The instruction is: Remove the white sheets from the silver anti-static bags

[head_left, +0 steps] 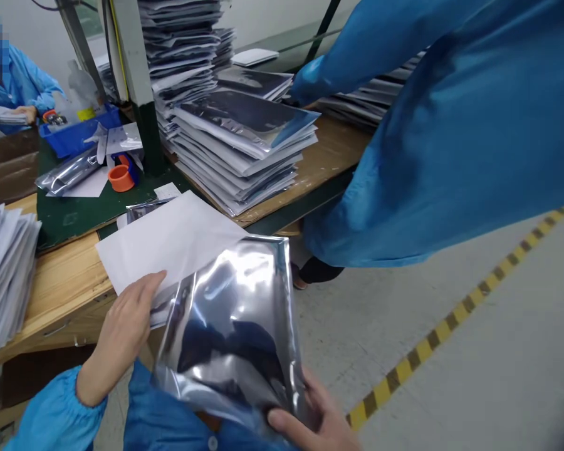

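Observation:
A shiny silver see-through-looking bag (230,326), flat and reflective, is held in front of my body, tilted. My right hand (322,416) pinches its lower right corner, thumb on top. To the left, my left hand (126,326) is at the near edge of white paper sheets (169,238), with its fingers close together over them; part of its grip is hidden. The bag's upper left side overlaps the paper. Beneath the paper's far edge, another small silver packet (145,210) shows on the bench.
Tall stacks of silver bags with white sheets (244,163) stand on the bench ahead. An orange tape roll (121,178) and a blue basket (70,134) are left. More papers (4,275) lie far left. A co-worker in blue (451,138) stands close at right; another person sits back left.

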Demonstrator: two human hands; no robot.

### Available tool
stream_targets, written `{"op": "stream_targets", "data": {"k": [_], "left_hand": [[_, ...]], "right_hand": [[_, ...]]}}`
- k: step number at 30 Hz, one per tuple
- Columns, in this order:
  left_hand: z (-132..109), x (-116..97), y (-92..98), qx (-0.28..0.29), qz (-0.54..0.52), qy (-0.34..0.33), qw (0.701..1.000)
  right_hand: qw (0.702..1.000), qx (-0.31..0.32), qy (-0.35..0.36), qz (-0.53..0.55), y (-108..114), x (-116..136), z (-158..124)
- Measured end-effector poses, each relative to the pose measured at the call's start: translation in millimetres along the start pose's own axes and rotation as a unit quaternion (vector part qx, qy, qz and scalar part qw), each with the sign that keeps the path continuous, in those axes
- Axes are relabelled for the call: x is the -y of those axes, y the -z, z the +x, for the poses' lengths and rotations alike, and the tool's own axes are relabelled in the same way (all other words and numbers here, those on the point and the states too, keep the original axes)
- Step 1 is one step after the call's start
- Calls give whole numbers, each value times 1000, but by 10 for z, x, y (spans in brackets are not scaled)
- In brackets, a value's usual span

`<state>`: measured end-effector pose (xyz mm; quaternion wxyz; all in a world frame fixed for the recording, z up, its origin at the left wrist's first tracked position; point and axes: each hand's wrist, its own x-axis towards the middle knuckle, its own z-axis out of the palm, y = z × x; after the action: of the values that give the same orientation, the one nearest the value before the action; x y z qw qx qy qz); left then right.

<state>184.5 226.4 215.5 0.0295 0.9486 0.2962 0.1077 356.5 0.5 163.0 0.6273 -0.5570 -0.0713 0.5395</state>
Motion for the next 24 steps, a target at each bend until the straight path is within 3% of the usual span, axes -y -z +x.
{"op": "stream_targets", "data": {"k": [4, 6, 8, 10, 16, 18, 20, 24], "left_hand": [[-280, 62, -64, -83, 21, 149, 985], [-390, 49, -72, -84, 21, 200, 976], [-477, 14, -82, -85, -24, 210, 974], [-537, -36, -99, -122, -99, 215, 964], [-593, -217, -133, -241, -249, 273, 898], [-622, -251, -150, -278, -233, 261, 894], [-673, -270, -184, -296, -176, 202, 917], [-823, -325, -301, -254, -94, 75, 960]], "right_hand": [[997, -5, 63, 53, -292, -122, 213], [994, 13, 79, 80, -397, -181, 277], [992, 20, 91, 83, -490, -228, 309], [992, 17, 98, 77, -570, -256, 317], [993, 3, 70, 99, -700, -258, 291], [992, 9, 70, 109, -717, -272, 274], [990, 12, 72, 117, -741, -301, 253], [991, -16, 74, 111, -854, -344, 215]]}}
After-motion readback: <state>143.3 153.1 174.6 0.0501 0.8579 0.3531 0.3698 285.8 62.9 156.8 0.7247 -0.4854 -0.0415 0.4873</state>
